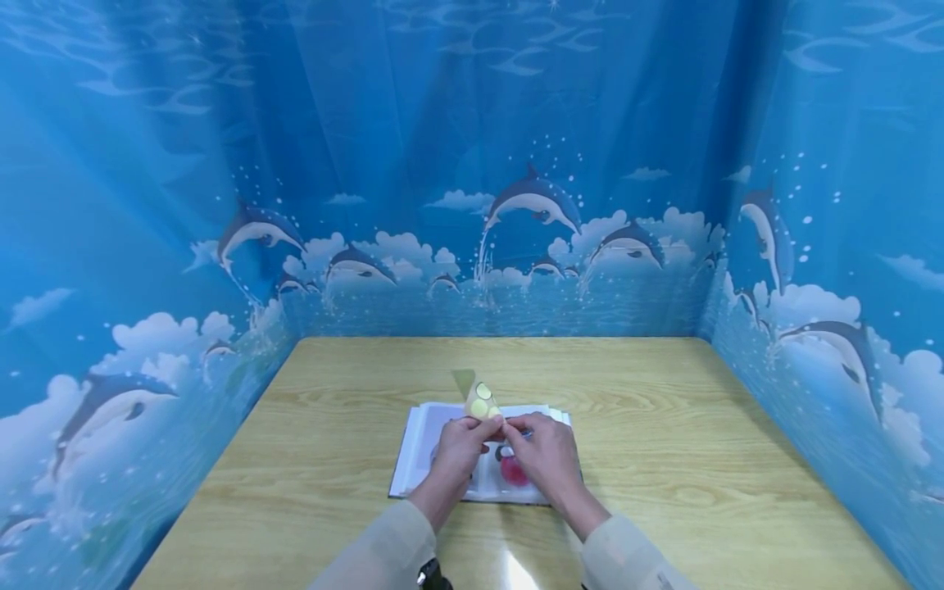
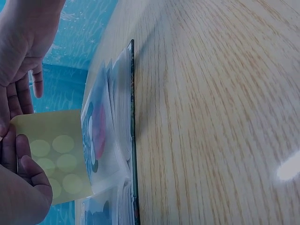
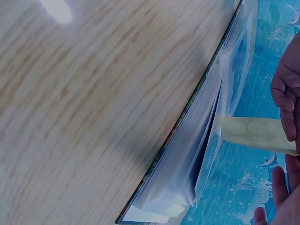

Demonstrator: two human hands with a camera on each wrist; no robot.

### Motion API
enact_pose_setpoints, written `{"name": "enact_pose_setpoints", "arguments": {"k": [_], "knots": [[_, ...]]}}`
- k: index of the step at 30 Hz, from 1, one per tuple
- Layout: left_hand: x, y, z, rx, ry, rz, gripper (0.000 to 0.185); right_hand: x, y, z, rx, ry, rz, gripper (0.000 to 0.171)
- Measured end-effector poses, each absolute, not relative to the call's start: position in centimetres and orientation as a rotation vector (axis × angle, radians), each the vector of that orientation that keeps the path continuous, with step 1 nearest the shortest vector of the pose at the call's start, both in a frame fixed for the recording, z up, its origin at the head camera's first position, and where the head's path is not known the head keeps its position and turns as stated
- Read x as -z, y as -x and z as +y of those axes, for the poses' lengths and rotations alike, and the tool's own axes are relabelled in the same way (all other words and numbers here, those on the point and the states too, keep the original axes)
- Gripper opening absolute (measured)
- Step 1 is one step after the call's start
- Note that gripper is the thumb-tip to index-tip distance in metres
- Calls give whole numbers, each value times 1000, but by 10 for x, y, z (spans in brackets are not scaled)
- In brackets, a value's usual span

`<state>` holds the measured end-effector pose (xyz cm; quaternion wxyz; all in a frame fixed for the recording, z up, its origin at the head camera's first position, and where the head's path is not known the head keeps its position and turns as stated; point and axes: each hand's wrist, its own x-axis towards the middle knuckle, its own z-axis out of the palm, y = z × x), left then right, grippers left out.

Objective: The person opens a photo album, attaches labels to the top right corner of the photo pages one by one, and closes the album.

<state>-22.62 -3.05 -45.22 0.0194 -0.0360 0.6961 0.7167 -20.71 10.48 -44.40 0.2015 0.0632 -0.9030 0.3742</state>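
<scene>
An open album [image 1: 420, 447] with clear plastic sleeves lies on the wooden table [image 1: 664, 426]. Both hands are raised just above it. My left hand [image 1: 478, 424] pinches the lower end of a small yellow sticker sheet [image 1: 479, 399] printed with pale round dots, and the sheet stands upright. Right beside it, my right hand [image 1: 516, 428] has its curled fingertips on the same lower edge. In the left wrist view the sticker sheet [image 2: 56, 154] sits between thumb and fingers [image 2: 28, 171], next to the album [image 2: 117, 140]. The right wrist view shows the sticker sheet [image 3: 251, 132] past the album's sleeves [image 3: 206, 150].
Blue curtains [image 1: 472, 164] printed with dolphins close off the table on the left, back and right. A red and dark picture [image 1: 514, 471] shows on the album page under my right hand. Bare wood surrounds the album.
</scene>
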Motion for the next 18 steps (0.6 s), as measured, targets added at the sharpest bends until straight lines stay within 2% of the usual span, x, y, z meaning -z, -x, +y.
{"name": "enact_pose_setpoints", "arguments": {"k": [8,18], "knots": [[450,224,-31,-2207,73,2167,26,445,206,106,-1071,-159,-2489,10],[451,225,-32,-2195,76,2178,26,445,205,106,-1109,-133,-2529,12]]}}
